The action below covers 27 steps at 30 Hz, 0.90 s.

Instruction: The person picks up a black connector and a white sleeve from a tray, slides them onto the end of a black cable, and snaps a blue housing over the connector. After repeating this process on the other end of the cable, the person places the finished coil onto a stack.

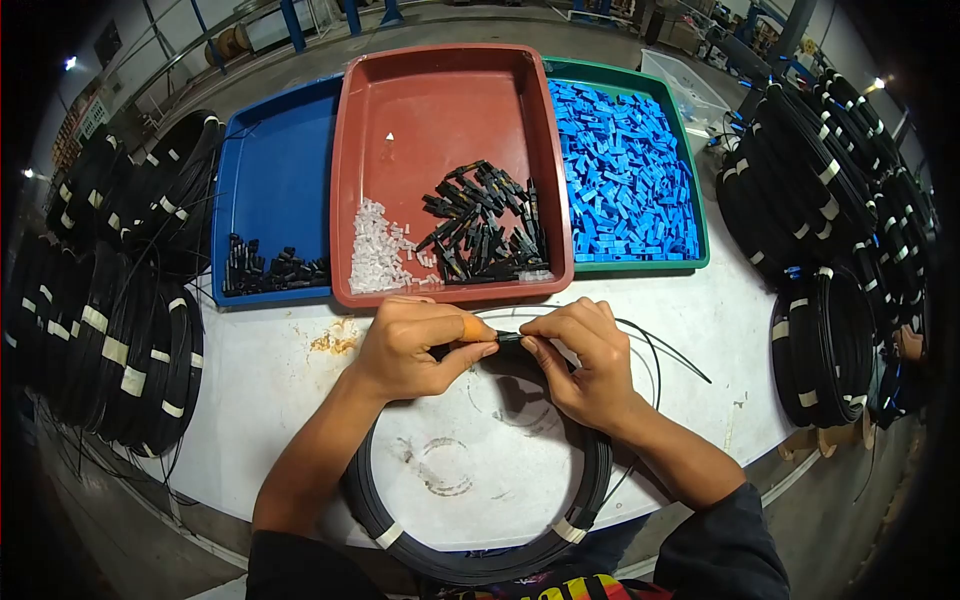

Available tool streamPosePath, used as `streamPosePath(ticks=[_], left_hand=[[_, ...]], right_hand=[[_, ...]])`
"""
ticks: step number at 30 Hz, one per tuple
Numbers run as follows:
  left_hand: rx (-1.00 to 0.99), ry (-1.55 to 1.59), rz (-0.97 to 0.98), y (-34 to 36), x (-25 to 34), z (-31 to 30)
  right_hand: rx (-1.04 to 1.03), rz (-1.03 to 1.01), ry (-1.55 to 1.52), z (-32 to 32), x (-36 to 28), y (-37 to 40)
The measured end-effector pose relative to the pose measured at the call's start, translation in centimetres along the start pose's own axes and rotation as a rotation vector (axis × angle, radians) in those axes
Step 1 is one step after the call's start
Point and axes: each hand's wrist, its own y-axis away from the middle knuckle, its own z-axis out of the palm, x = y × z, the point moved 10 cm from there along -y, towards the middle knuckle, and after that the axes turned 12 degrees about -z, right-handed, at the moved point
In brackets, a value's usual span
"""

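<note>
Left hand and right hand: grips clamped on small black connector near cable coil; doing it well likely meant straight alignment, even pressure, no twist.

Dark sleeves; orange finger wrap on left hand; yellow-red shirt print.

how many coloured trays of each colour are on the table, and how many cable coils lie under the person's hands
Blue rectangular plastic tray: 1
Red rectangular plastic tray: 1
Green rectangular plastic tray: 1
Black round cable coil: 1
Total: 4
</note>
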Motion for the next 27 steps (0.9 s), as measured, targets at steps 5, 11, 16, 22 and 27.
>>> streamPosePath(ticks=[5, 11, 16, 22, 27], left_hand=[[0.014, -0.021, 0.007, 0.0, 0.3, -0.1], [0.035, -0.014, 0.061, 0.1, 0.8, 0.0], [0.035, -0.023, 0.126, 0.3, 1.2, 0.4], [-0.039, -0.042, 0.118, 0.3, 1.2, 0.8], [-0.006, -0.004, 0.121, 0.3, 1.2, 0.3]], right_hand=[[-0.017, -0.032, 0.019, 0.2, -0.2, 0.1], [-0.060, -0.031, 0.023, 0.4, -1.0, -0.6], [-0.131, -0.143, 0.055, 1.1, -2.0, -0.6], [-0.105, -0.163, -0.092, 1.5, -1.3, 0.2], [-0.084, -0.116, -0.126, 1.0, -1.5, -0.3]])
